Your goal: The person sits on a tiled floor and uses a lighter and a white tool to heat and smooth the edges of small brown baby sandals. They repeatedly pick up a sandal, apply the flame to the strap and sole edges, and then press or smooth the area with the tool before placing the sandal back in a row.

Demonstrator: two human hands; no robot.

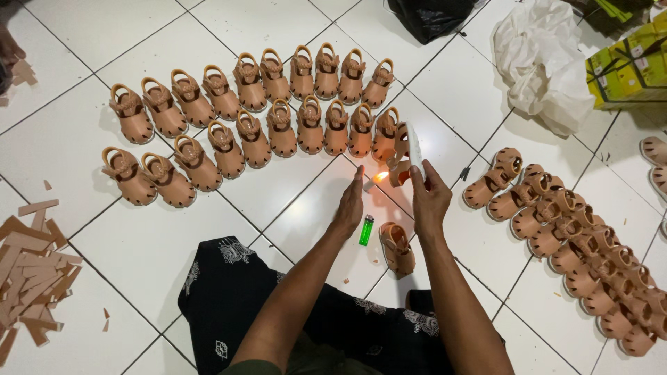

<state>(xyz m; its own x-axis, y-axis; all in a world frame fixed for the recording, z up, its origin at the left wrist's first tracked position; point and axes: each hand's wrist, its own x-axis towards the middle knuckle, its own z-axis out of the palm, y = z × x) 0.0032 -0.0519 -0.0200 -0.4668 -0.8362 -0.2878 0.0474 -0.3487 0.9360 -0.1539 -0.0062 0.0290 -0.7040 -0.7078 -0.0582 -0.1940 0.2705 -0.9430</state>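
R hand (429,198) grips sandal (405,154); L hand (349,207) flat, empty.

Far on the white tile floor (90,42), tan sandals (250,118) are set out in three rows, and a second batch (577,243) is packed in an overlapping line down the right side. Brown strips (31,271) are heaped at the near left edge, with a few scraps scattered beside them. At the far right, crumpled white paper (542,62) is seen between a black bag (431,15) and yellow-green boxes (629,66).
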